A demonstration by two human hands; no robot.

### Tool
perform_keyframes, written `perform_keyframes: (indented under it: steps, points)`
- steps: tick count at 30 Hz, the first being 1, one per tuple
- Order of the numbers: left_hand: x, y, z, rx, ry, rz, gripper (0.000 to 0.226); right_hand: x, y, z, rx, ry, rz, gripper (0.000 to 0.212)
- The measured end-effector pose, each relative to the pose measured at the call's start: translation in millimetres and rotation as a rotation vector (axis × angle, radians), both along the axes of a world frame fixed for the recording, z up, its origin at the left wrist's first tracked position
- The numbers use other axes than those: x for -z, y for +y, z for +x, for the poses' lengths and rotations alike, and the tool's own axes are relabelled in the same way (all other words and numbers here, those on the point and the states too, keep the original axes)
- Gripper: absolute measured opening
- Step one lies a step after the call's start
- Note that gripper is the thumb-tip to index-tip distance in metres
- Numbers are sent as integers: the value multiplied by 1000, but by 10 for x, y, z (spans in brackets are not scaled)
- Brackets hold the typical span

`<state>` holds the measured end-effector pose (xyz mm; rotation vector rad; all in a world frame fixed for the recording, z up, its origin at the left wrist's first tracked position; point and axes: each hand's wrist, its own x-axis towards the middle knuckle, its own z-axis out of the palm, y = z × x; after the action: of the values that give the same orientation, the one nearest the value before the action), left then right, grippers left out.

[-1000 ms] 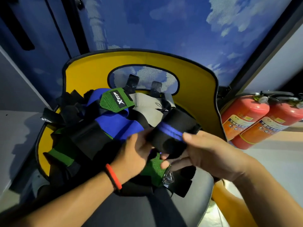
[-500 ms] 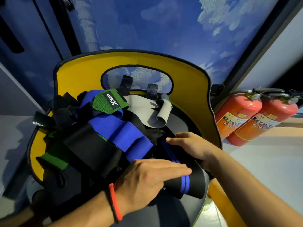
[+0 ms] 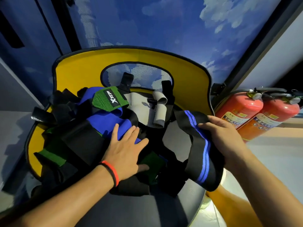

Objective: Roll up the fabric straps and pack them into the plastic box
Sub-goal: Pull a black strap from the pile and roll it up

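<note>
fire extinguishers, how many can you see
2. The first extinguisher lies just right of the yellow seat back; the second extinguisher lies beside it, farther right. No others show.

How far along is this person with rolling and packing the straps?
Barely started, it seems. Done: no finished roll is clear, and no plastic box is in view. In hand: the right hand grips a black strap with blue stripes, hanging unrolled; the left hand rests flat on the blue strap. Left: the loose heap on the yellow seat, including the green strap and grey strap, all to roll and pack.
</note>
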<state>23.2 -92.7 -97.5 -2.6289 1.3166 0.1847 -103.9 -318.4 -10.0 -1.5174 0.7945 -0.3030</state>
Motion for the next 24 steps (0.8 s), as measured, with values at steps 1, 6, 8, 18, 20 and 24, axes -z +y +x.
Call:
perform_keyframes:
  steps: [1,6,8,18,20,24]
  points:
    - [-3,6,33,-20,-1,20,91,17,1,-20,7,13,-19,21]
    - [-60,130,251,-137,-71,62,82,21,12,-107,9,22,-118,22]
    - [-89,176,326,-160,-87,74,80,39,9,-162,2,33,-143,21]
    - [-219,129,307,-180,-188,122,77,510,292,-243,-186,398,-48,32]
    - [-227,86,267,-179,-169,95,84,714,385,-209,-302,525,-86,29]
    - [-212,-2,189,-35,-89,-68,105,846,375,-124,-388,687,-345,20]
